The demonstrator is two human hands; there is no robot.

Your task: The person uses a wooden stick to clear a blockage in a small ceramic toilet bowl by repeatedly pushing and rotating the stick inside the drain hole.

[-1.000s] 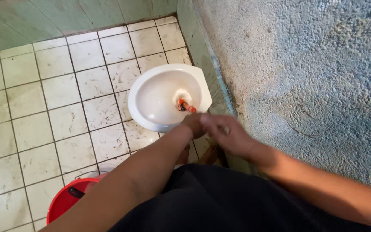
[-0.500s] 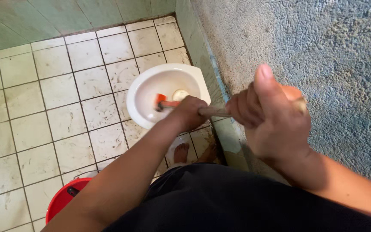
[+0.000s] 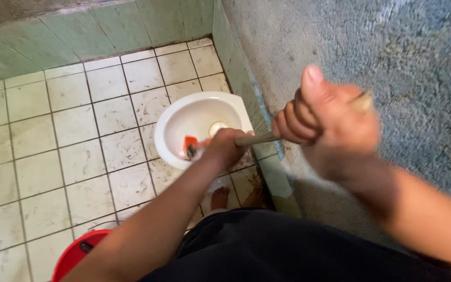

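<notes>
Toilet brush (image 3: 246,139): pale wooden handle, orange head inside white squat bowl (image 3: 184,117); left hand (image 3: 225,149) and right hand (image 3: 324,117) fingers wrapped tight round handle

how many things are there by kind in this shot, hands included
Bare hands: 2, left hand and right hand
Long wooden-handled brush with orange head: 1
White ceramic floor toilet bowl: 1
Red plastic bucket: 1
Total: 5

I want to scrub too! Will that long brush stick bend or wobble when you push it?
Probably not: the brush stick looks straight between the left hand and right hand, so likely stiff. It seems thin, so probably light. The orange brush head may flex.
</notes>
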